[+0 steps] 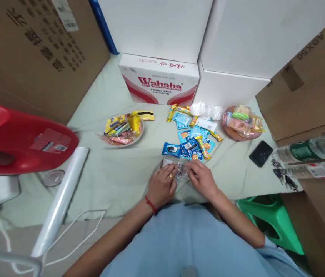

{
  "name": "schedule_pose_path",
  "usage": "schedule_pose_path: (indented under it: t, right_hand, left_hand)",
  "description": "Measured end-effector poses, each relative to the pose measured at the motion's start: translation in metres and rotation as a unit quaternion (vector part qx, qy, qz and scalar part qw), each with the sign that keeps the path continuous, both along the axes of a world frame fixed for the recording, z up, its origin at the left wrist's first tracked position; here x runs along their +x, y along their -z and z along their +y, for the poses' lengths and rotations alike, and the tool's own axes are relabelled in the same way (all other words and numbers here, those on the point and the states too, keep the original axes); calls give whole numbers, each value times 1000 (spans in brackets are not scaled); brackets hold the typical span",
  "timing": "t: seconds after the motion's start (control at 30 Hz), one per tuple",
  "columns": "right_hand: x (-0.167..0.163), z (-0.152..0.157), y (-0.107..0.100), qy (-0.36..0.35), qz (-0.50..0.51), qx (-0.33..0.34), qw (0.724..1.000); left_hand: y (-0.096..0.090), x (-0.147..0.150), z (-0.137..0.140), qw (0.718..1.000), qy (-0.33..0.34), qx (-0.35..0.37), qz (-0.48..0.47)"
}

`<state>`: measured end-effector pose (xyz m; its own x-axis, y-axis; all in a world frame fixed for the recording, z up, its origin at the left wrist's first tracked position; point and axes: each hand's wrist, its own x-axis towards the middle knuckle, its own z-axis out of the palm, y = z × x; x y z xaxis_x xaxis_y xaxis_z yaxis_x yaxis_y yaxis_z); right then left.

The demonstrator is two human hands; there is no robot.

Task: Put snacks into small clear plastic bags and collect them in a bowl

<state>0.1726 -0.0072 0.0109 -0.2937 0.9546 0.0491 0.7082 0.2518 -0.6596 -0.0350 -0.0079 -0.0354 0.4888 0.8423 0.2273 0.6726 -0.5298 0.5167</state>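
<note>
Left hand (pixel 164 181) lies palm down across the clear-wrapped packet (pixel 181 170), while the right hand (pixel 202 177) curls its fingertips at the packet's right end; the two are slightly apart, and whether either truly grips cannot be told, since their undersides are hidden. The packet sits right at the fingertips, its long axis seemingly running left to right, with the left hand covering more of it. Just beyond, blue snack packets (pixel 171 149) crowd its far side, so room that way looks tight. The near edge of the worktop (pixel 116 192) runs close behind the packet. Bare surface spreads leftward, towards the left bowl (pixel 141 133), and rightward, as far as the black phone (pixel 261 154).
</note>
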Motion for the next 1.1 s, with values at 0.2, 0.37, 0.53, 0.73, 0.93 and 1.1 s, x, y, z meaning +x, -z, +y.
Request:
schedule_pose_path:
  t: [0.2,0.37,0.53,0.73,0.93,1.1]
  right_hand:
    - [12,-9,0,95,-210,-54,971]
    - [-8,12,-15,76,-119,-65,988]
    - [-62,51,-5,13,-115,-70,991]
    - [-85,46,11,-53,-153,-36,986]
    - [-94,39,10,-61,-254,-12,965]
    - [-108,44,-7,-54,-302,-32,951]
  left_hand:
    - [6,3,-6,997,-32,45,58]
    - [9,2,-7,996,-43,42,62]
    - [10,-8,5,997,54,10,46]
    - [-5,-65,-3,991,-12,-37,-131]
    - [-4,-90,-17,958,-205,-63,-192]
    - [-4,-75,-13,952,-199,-53,-226]
